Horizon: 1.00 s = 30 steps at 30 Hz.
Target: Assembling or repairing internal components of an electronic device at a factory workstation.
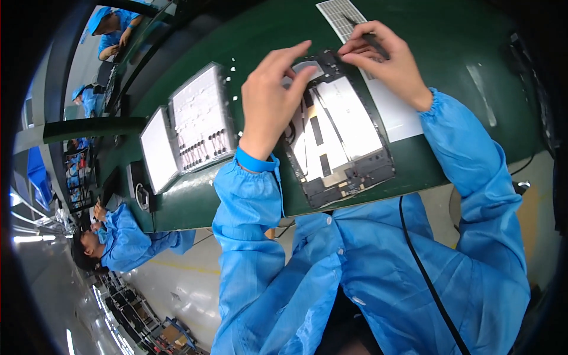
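Note:
A tablet-like device lies opened on the green bench in front of me, its black frame surrounding wide silver-white panels. Over its upper left corner is my left hand, thumb and index finger stretched apart with nothing seen between them. My right hand is just past the upper right corner, its fingers closed around dark tweezers that point up and left. Thumb and index fingertip meet near the device's top edge; whether they pinch something small cannot be made out. Behind that hand a sheet of small pale labels is partly covered.
Left of the device stand a clear tray with rows of small black-tipped parts and a white tray. Small white bits lie beside them. A white sheet sits right of the device, a clear strip farther right. Co-workers sit at left.

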{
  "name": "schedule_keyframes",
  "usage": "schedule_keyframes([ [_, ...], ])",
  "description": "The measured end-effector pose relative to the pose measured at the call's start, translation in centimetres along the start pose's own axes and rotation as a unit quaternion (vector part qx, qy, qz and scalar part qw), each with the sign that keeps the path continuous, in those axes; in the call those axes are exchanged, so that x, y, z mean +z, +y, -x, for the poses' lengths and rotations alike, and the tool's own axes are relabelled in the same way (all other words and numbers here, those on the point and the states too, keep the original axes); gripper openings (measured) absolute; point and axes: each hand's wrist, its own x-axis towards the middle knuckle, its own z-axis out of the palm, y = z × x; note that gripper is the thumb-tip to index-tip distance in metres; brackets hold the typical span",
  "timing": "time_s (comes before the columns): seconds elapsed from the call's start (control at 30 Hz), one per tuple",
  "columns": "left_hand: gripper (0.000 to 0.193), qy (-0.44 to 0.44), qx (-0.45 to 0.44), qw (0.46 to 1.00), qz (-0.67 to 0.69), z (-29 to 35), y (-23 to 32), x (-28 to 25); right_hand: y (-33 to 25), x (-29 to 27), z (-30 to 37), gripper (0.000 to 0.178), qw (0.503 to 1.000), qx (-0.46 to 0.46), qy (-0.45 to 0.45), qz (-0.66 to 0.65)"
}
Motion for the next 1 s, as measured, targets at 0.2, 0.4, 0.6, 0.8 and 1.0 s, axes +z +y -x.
schedule_keyframes([
  [0.2, 0.016, -0.004, 0.062, 0.998, -0.025, 0.4, -0.1, 2.3, -1.3, 0.7, 0.3, 0.026, 0.996, -0.024, -0.059, 0.067],
  [0.4, 0.007, -0.041, 0.01, 0.997, -0.069, 1.6, 1.1, 1.5, -0.9, 0.9, 0.7, 0.039, 0.985, -0.078, -0.082, 0.13],
  [0.6, 0.006, -0.018, 0.032, 0.996, -0.086, 1.5, 0.8, 1.8, 0.8, 1.0, -0.1, 0.041, 0.969, -0.069, -0.062, 0.229],
  [0.8, 0.007, -0.023, 0.05, 0.995, -0.089, 0.9, 1.1, 2.4, 1.7, 0.7, -0.7, 0.038, 0.979, -0.051, -0.044, 0.195],
  [1.0, 0.005, -0.02, 0.123, 0.979, -0.164, 1.2, 0.6, 2.6, 2.0, 1.0, -0.5, 0.038, 0.979, -0.052, -0.041, 0.191],
])
